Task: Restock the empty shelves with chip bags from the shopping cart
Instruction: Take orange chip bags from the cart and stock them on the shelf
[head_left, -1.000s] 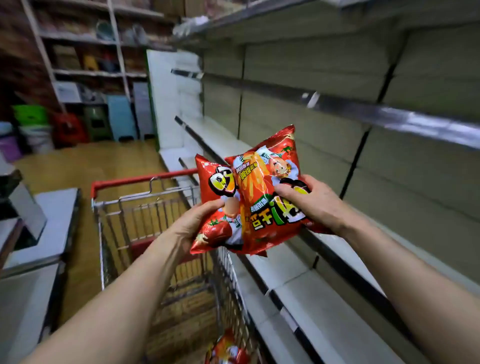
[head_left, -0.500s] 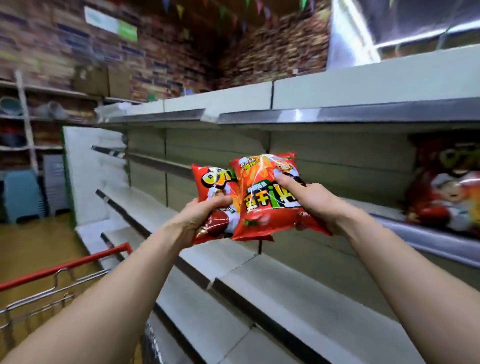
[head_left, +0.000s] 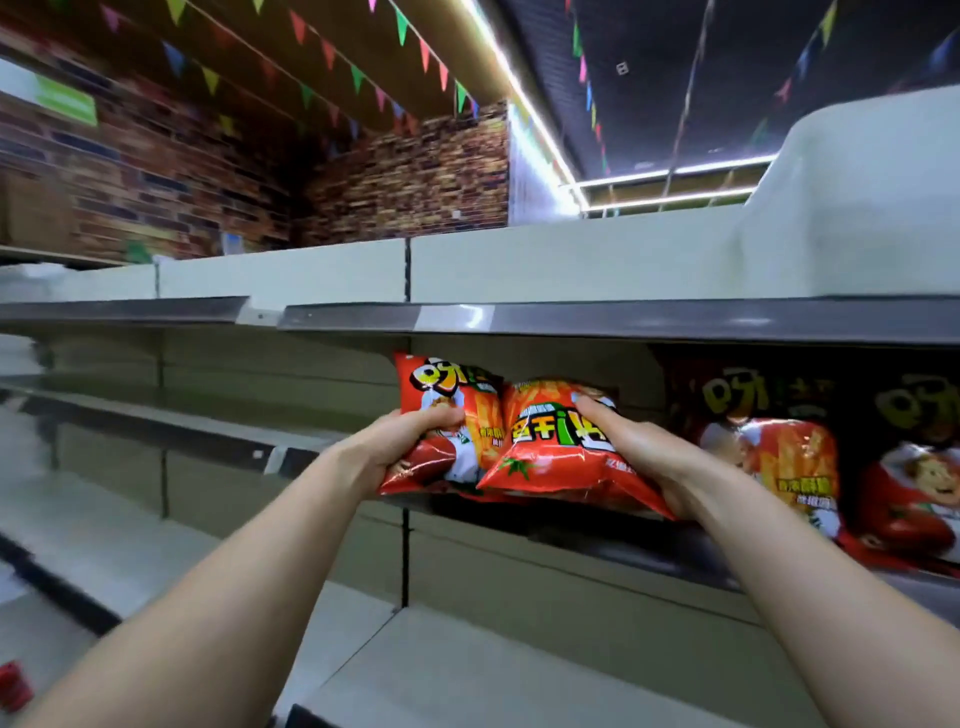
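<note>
Two red chip bags are held side by side at the front edge of the second shelf (head_left: 597, 540) from the top. My left hand (head_left: 402, 447) grips the left chip bag (head_left: 457, 395), which stands upright. My right hand (head_left: 631, 452) grips the right chip bag (head_left: 550, 462), which is tilted with its bottom toward me. Both bags sit under the top shelf's metal rail (head_left: 519, 317). Stocked chip bags (head_left: 779, 457) of the same kind stand on this shelf to the right.
Bare grey-green shelves (head_left: 130, 519) run off to the left and below. A red bit of the shopping cart (head_left: 13, 686) shows at the bottom left corner. A brick-pattern wall (head_left: 208, 171) and coloured bunting are above.
Both hands have carried the two bags up from over the cart to the upper shelf. The view has tilted upward, so the cart has dropped out of sight and stocked bags appear on the right.
</note>
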